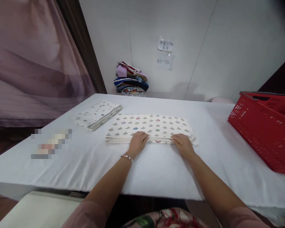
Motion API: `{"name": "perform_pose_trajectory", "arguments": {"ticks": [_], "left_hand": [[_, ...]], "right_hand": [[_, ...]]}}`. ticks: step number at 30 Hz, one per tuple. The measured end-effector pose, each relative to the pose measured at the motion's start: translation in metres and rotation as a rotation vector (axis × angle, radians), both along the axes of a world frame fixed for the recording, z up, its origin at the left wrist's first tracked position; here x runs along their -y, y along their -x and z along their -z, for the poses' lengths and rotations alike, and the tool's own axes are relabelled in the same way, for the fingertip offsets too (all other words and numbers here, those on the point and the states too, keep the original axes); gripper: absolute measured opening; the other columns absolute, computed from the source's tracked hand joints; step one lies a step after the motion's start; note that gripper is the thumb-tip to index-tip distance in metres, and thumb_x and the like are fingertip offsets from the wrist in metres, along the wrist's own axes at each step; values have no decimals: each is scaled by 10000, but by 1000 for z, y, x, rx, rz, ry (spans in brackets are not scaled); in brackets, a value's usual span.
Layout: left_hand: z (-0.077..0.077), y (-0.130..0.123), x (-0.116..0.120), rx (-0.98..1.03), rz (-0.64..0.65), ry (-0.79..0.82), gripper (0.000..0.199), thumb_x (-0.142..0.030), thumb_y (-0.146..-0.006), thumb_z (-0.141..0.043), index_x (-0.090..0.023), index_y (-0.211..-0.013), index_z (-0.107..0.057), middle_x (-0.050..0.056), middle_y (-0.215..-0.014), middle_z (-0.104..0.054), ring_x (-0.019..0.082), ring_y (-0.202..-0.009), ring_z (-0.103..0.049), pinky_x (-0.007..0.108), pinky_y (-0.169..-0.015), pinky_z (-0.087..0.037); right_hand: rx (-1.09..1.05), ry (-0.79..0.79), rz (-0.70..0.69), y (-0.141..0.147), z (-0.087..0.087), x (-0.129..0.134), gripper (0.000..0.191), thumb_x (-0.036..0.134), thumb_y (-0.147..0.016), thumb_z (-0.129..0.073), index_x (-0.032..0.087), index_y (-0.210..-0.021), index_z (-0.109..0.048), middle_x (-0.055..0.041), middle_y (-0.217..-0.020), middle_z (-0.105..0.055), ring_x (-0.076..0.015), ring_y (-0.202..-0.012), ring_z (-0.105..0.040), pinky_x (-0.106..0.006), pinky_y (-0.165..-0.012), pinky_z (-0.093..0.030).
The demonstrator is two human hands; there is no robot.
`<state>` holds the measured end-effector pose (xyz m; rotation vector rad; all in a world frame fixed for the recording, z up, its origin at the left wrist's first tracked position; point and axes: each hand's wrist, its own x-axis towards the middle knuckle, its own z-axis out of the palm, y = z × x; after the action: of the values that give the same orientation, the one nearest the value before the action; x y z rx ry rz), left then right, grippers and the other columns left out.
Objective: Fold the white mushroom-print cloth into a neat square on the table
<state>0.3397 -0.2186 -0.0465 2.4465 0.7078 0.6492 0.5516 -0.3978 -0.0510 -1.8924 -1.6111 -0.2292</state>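
A folded cream cloth (149, 125) lies in front of me on the table, printed with rows of grey shapes and a few red, blue and green ones. Its layers show along the near edge. My left hand (138, 142), with a bracelet at the wrist, grips that edge left of its middle, fingers curled over the top. Farther right, my right hand (183, 144) holds the same edge in a similar way. Both thumbs are largely hidden. A second folded cloth (99, 114), white with small dark prints, rests to the left, apart from my hands.
A white-covered table (161, 177) spreads under everything. On its right side stands a red plastic basket (263, 133). A pixelated object (51, 144) lies at the left. Folded fabrics (131, 79) are stacked against the wall behind, near two paper notes (165, 52). A pink curtain (35, 63) hangs left.
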Motion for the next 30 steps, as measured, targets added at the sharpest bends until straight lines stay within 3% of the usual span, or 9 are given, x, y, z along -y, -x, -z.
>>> {"name": "perform_pose_trajectory", "arguments": {"ticks": [10,20,27,30], "left_hand": [[1,-1,2,-5,23,-138,274,-290,-902,-404,-221,-873,-667,64,-924,-611,212,-930,-486,362,-874,-341],[9,4,-1,101,63,-65,196,-243,-848,-517,-250,-969,-671,68,-980,-609,224,-977,-495,370,-894,-351],[8,0,0,-17,32,-286,241,-246,-910,-414,-203,-903,-652,57,-921,-619,205,-902,-499,355,-807,-387],[7,-1,0,-16,29,-351,244,-236,-918,-399,-198,-878,-637,47,-897,-617,195,-866,-497,344,-771,-392]], "right_hand": [[56,12,-65,0,1,4,272,268,-907,-426,234,-988,-683,-68,-996,-669,-228,-912,-577,-407,-814,-451],[49,68,-69,-5,6,7,318,269,-915,-379,233,-1087,-644,-71,-1042,-658,-236,-947,-570,-431,-849,-451],[131,-69,56,-5,7,1,303,248,-927,-388,217,-1084,-646,-79,-1045,-638,-229,-962,-536,-394,-817,-420],[176,-57,90,-5,7,-1,281,233,-920,-412,211,-1048,-661,-80,-993,-631,-224,-926,-516,-372,-783,-400]]}}
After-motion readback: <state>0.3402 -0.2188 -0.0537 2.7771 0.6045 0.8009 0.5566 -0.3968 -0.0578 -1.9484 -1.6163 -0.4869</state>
